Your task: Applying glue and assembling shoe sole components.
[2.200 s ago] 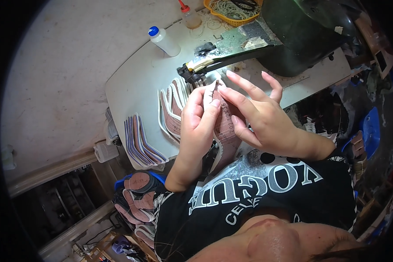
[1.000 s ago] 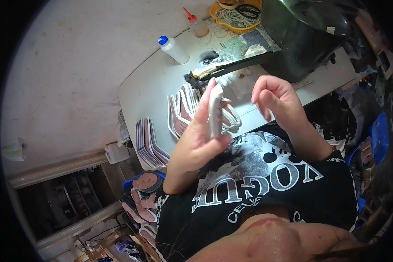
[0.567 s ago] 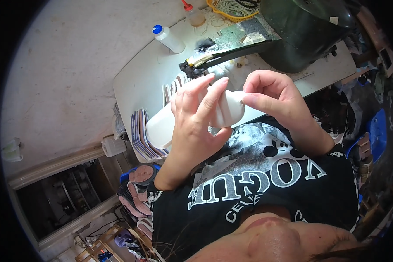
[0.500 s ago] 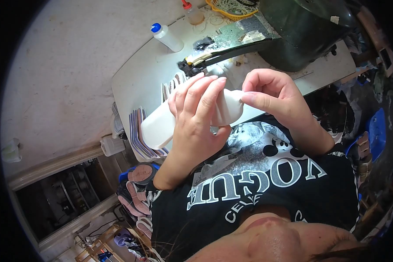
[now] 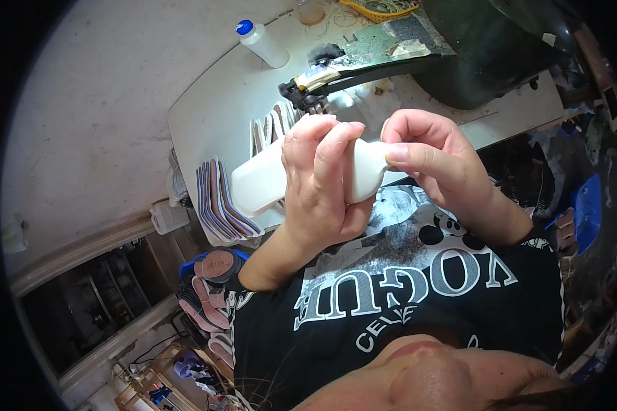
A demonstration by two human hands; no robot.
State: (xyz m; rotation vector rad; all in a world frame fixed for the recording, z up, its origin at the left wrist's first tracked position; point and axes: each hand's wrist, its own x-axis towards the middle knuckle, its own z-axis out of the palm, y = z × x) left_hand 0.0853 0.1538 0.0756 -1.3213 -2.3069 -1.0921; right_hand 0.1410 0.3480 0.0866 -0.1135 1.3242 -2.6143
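A smooth white insole-shaped piece point(image 5: 259, 179) is held up over the near edge of the table, slanting between my hands. My left hand point(image 5: 317, 179) is wrapped round its middle, fingers over the top and thumb underneath. At the right end, white material narrows to a small gathered tip. My right hand point(image 5: 437, 156) pinches that tip between thumb and bent forefinger. The underside of the piece is hidden.
On the white table point(image 5: 216, 99) stand stacked insoles point(image 5: 223, 205) and more pale strips point(image 5: 271, 127). A dark green machine point(image 5: 473, 55) with a long arm fills the back right. Behind are a blue-capped bottle point(image 5: 264, 44) and a yellow basket point(image 5: 384, 12).
Both hands and the white piece have shifted slightly to the right, and its left end has risen. My left fingers are more bent; my right hand keeps its pinch.
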